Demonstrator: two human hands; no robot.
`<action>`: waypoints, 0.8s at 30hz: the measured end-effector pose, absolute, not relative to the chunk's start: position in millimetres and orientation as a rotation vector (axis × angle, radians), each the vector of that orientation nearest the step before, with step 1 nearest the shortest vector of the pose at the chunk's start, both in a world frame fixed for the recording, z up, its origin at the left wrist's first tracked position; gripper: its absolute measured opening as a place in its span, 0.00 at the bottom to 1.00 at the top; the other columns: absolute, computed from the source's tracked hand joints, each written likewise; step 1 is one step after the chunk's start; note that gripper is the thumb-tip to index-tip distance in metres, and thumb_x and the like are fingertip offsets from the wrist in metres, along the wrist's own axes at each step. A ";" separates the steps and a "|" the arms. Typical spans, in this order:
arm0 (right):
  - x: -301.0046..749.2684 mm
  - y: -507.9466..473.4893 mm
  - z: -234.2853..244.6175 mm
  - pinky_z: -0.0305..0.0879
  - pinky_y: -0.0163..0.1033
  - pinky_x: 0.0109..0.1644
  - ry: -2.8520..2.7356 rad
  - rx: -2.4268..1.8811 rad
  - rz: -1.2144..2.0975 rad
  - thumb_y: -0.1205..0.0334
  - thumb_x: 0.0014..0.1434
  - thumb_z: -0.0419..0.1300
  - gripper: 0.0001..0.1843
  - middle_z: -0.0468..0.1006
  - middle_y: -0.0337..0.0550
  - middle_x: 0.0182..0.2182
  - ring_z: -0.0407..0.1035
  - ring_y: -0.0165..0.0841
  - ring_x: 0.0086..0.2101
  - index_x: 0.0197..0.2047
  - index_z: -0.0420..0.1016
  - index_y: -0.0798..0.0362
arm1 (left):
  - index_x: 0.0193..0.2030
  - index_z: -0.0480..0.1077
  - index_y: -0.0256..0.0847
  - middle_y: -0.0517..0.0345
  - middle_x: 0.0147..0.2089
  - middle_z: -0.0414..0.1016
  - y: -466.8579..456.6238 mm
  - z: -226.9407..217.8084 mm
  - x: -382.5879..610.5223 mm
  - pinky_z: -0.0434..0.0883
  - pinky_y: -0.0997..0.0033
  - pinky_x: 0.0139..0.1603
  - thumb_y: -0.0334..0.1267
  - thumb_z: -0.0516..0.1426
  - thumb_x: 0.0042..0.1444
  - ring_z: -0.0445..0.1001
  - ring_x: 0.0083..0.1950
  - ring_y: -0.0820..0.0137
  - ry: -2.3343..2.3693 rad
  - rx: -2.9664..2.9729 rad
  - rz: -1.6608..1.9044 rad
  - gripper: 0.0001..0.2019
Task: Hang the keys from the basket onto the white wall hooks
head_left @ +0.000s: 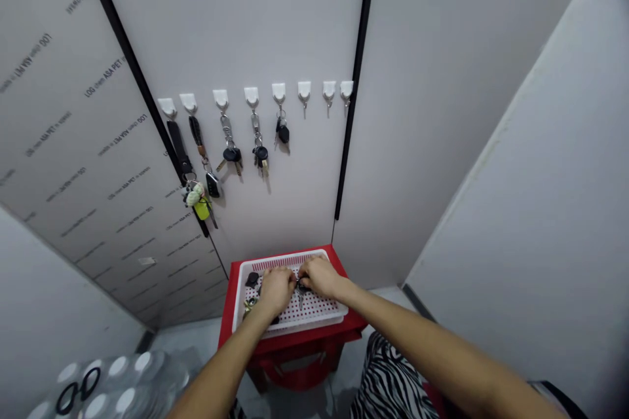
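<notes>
Both hands are down in a white perforated basket [314, 324]. My left hand [278, 288] and my right hand [318, 276] are close together, fingers closed on a bunch of keys [301, 294] between them. Part of that bunch is hidden by the fingers. At the basket's left side lie a black key fob [252, 279] and another key bunch [249, 304]. Something dark shows beneath my left wrist, too covered to name.
The basket stands on a red stool [227, 321]. White hooks [251, 97] line the cabinet door ahead; several hold keys [230, 156], and three at the right hold nothing. Capped bottles [125, 383] and black-handled scissors [77, 390] are at lower left. A white wall [535, 209] rises on the right.
</notes>
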State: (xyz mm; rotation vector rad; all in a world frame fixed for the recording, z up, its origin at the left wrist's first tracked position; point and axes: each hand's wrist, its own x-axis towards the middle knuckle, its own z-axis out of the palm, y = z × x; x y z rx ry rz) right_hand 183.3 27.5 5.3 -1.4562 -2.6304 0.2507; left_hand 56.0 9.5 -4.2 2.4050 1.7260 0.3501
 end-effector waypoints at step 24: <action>203.7 89.4 176.8 0.53 0.29 0.21 -1.676 -1.070 0.809 0.64 0.39 0.52 0.06 0.62 0.34 0.12 0.55 0.21 0.16 0.17 0.63 0.57 | 0.34 0.62 0.33 0.53 0.32 0.68 74.8 144.0 74.7 0.64 0.74 0.37 0.32 0.47 0.43 0.66 0.33 0.75 1.190 1.815 1.523 0.10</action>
